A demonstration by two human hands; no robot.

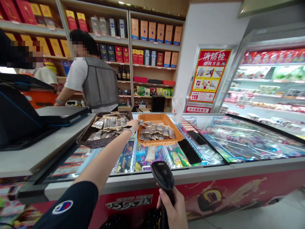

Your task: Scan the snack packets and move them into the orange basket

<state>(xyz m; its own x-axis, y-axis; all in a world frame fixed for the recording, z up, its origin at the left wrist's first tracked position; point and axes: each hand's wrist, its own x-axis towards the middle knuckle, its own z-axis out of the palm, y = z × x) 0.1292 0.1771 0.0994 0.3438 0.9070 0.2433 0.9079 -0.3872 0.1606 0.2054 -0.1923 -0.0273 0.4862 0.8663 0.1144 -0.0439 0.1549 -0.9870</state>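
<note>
In a shop, a glass-topped red chest freezer point(238, 140) runs beneath wooden liquor shelves point(154, 47). On it sit a dark wicker basket point(81, 137) and an orange woven basket point(157, 143), both holding small foil-wrapped snack packets point(154, 132). The left hand point(133, 125) reaches between the baskets, its grip unclear; the right hand point(172, 206) clenches a black barcode scanner point(163, 176).

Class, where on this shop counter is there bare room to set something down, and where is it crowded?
The white counter top offers bare room between the black till and the dark wicker basket. So does the freezer's glass lid, right of the orange wicker basket. It is crowded between the baskets, where the left hand reaches over packets.
</note>
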